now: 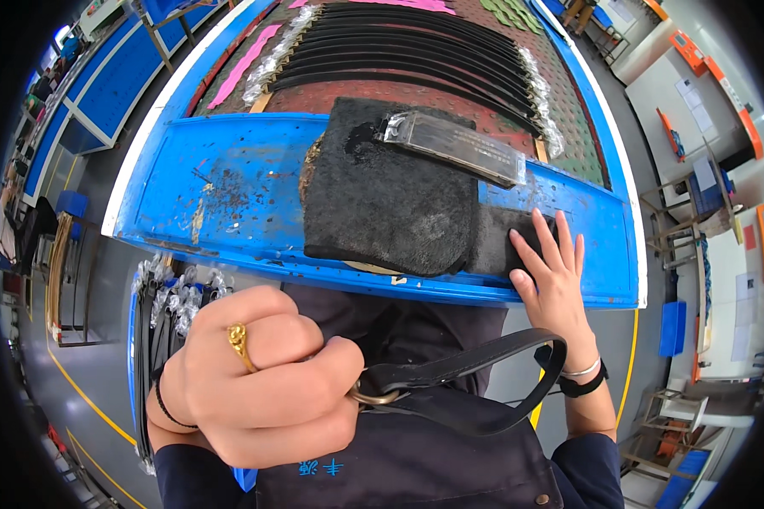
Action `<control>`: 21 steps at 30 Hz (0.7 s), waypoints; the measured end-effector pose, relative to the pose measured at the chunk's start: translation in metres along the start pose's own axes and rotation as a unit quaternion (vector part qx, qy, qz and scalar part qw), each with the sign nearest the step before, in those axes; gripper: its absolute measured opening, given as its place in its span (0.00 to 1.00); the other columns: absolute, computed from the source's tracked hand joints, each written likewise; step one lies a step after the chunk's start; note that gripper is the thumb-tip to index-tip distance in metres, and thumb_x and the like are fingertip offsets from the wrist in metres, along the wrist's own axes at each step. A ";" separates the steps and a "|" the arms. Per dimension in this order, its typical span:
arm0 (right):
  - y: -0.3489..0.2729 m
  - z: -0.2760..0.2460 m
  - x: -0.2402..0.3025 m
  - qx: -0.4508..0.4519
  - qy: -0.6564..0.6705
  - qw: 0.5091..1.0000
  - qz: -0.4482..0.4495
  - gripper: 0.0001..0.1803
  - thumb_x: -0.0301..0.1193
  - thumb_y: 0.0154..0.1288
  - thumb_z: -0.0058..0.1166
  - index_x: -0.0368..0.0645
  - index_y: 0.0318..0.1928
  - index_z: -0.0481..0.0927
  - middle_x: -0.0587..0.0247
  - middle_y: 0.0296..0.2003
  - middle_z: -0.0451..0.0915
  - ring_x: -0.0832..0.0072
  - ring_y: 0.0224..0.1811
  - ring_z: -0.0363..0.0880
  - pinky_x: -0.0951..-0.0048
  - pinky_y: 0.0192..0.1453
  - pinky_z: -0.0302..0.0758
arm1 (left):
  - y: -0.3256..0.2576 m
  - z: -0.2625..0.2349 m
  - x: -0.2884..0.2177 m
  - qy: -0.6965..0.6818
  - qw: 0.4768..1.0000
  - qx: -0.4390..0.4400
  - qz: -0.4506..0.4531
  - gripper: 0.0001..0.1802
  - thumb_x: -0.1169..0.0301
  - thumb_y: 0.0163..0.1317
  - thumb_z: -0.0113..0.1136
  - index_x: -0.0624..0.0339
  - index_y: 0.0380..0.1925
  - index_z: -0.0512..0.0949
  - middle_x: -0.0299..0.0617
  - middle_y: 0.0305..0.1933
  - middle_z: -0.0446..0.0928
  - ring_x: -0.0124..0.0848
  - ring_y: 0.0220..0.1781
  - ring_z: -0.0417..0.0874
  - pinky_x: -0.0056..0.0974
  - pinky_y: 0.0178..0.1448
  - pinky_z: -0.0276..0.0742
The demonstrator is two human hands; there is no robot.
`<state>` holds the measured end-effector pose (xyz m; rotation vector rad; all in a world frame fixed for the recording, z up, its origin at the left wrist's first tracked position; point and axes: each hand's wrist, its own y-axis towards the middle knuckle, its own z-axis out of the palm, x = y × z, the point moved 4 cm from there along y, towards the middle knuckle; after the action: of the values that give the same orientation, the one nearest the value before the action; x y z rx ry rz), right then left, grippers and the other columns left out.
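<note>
Close to the camera, my left hand (267,382) is closed in a fist, with a ring on one finger. At its fingers is the end of a black strap (484,346) with a brass-coloured ring (373,396). The strap loops to the right in front of my dark apron (416,462). What exactly the fingers pinch is hidden. My right hand (552,267) lies flat, fingers spread, on a small dark pad (494,242) near the bench's front edge. Beside it is a larger dark cloth pad (382,204), with a clear-topped flat rectangular case (458,146) lying across its far right part.
The blue bench (229,161) spans the front. Behind the pad, several black straps (399,51) with plastic-wrapped ends lie in a row on a red-green studded mat (569,110). More wrapped straps (165,310) hang at the left. Blue cabinets (110,85) stand farther left.
</note>
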<state>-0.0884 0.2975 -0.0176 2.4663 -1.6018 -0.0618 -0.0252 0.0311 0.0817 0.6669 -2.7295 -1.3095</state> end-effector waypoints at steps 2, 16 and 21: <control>-0.003 -0.013 0.005 -0.033 -0.024 0.999 -0.003 0.21 0.42 0.59 0.49 0.45 0.50 0.76 0.56 0.64 0.57 0.53 0.69 0.45 0.46 0.67 0.37 | -0.002 -0.002 0.001 0.005 1.000 0.005 -0.008 0.09 0.72 0.25 0.57 0.53 0.12 0.69 0.35 0.26 0.72 0.26 0.19 0.64 0.28 0.19 0.57; -0.010 -0.022 0.014 -0.050 0.003 0.998 -0.035 0.20 0.40 0.55 0.54 0.43 0.46 0.78 0.59 0.63 0.59 0.53 0.68 0.47 0.45 0.67 0.38 | -0.038 -0.012 0.035 -0.067 0.935 -0.115 -0.329 0.09 0.73 0.38 0.58 0.65 0.22 0.77 0.44 0.23 0.72 0.31 0.24 0.72 0.30 0.29 0.66; 0.000 -0.023 0.006 0.009 0.042 0.998 -0.042 0.18 0.39 0.58 0.52 0.42 0.46 0.78 0.56 0.63 0.58 0.53 0.69 0.45 0.44 0.67 0.36 | -0.068 -0.016 0.049 -0.250 0.819 -0.241 -0.457 0.10 0.69 0.48 0.59 0.66 0.25 0.75 0.38 0.26 0.68 0.22 0.26 0.65 0.26 0.31 0.58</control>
<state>-0.0824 0.2953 0.0058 2.5127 -1.4714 0.0437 -0.0412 -0.0376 0.0337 1.9142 -2.1545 -2.5434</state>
